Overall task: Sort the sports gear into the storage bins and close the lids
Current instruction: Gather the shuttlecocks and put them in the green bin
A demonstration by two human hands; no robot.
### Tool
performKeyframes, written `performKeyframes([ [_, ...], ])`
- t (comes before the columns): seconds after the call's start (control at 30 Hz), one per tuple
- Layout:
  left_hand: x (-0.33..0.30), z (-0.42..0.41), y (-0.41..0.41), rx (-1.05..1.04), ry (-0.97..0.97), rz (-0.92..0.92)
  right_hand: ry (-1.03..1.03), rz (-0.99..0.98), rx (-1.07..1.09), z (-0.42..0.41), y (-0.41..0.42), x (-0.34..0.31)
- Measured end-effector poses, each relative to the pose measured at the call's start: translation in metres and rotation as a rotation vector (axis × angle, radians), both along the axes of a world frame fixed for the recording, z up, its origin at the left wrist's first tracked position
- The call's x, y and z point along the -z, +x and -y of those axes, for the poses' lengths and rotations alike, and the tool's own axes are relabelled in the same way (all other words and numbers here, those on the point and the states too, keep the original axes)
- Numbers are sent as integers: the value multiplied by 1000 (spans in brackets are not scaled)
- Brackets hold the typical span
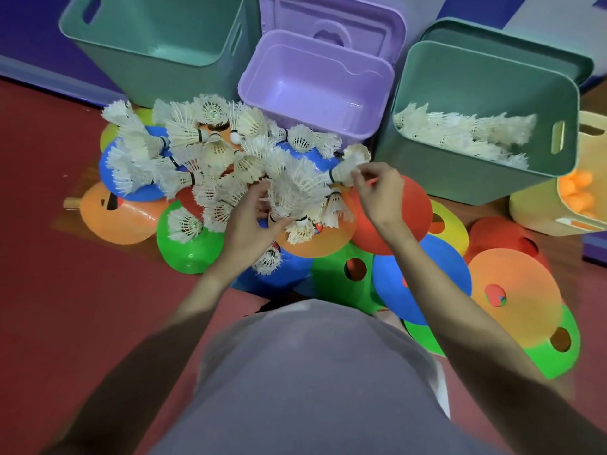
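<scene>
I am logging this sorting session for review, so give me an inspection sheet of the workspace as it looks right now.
Surface: dark red floor, no table.
Job's things: pile of white feather shuttlecocks on flat coloured plastic disc cones; right green plastic bin holds shuttlecocks; purple plastic bin and left green plastic bin look empty; cream bin holds orange balls. A purple lid stands behind the purple bin.
Clutter: small red ball on an orange cone.
Hands: left hand grips a bunch of shuttlecocks; right hand pinches one shuttlecock.
Cables: nothing seen.
Surroundings: blue-purple wall behind the bins.
</scene>
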State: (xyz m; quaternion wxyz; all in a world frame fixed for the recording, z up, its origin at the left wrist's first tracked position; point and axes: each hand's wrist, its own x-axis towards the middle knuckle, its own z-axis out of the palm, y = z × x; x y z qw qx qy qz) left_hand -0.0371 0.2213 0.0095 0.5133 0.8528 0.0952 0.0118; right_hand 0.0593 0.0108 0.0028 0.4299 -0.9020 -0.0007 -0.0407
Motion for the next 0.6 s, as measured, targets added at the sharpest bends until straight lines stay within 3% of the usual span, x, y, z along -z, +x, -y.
performKeyframes([
  [0.1,2,0,-1,-3,11,-14,116,197,2,9,-14,-25],
  [0.23,2,1,1,8,51,-32,139,304,-118,14,-32,-46],
  [0.43,1,7,7,83,120,5,7,275,-408,11,-41,-40],
  [0.6,3,7,10,142,112,-18,23,245,-439,5,-37,-44],
])
